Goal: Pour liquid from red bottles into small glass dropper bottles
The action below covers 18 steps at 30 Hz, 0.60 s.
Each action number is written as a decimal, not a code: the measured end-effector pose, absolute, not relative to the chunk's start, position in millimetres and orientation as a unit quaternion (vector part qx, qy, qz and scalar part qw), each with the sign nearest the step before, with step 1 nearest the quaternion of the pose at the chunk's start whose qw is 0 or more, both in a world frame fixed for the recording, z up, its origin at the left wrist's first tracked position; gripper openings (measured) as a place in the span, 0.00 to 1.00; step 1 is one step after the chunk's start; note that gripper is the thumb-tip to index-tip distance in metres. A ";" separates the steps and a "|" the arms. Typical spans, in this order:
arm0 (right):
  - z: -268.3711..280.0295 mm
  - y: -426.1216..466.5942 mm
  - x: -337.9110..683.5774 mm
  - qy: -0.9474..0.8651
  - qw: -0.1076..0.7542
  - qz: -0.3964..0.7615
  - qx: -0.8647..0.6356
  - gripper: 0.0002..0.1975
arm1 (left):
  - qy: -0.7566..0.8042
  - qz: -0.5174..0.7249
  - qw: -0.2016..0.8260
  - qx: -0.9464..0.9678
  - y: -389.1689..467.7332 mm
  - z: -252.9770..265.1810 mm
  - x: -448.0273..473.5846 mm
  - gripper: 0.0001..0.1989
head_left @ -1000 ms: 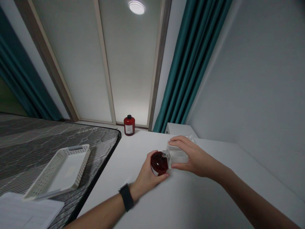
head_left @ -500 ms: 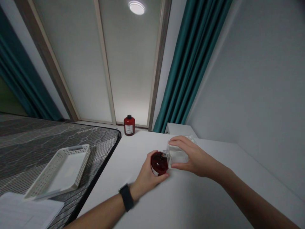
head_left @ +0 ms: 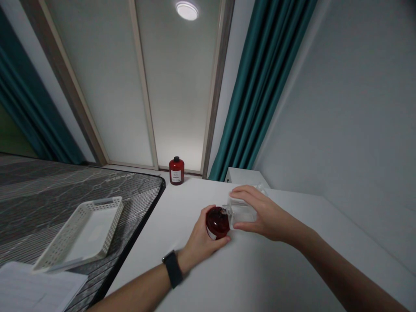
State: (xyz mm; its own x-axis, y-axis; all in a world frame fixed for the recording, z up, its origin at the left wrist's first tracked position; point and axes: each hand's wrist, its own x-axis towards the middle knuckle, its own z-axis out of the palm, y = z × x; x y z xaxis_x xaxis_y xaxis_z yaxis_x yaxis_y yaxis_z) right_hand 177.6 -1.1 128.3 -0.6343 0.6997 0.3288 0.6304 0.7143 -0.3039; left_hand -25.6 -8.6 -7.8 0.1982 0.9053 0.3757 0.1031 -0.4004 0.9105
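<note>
My left hand (head_left: pixel 203 236) is wrapped round a dark red bottle (head_left: pixel 217 222) with a white label, which stands on the white table (head_left: pixel 260 277). No cap shows on this bottle. In my right hand (head_left: pixel 260 212) is a clear bottle (head_left: pixel 243 213), tipped on its side with its neck pointing left. Its mouth meets the top of the red bottle; whether liquid is running between them I cannot make out. Farther back on the table a second red bottle (head_left: pixel 176 171) stands upright, with a black cap and a white label.
On the left lies a grey marbled surface (head_left: pixel 139 190) with a black edge, bearing a white perforated basket (head_left: pixel 110 234) and sheets of paper (head_left: pixel 39 288). Behind my right hand is a white box (head_left: pixel 245 175). Teal curtains (head_left: pixel 250 86) and sliding glass doors (head_left: pixel 178 86) stand beyond.
</note>
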 end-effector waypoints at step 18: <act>132.1 -1.7 176.2 -0.898 0.205 0.087 -0.379 0.30 | 0.383 0.505 0.392 0.667 -9.1 -8.3 -24.7 0.41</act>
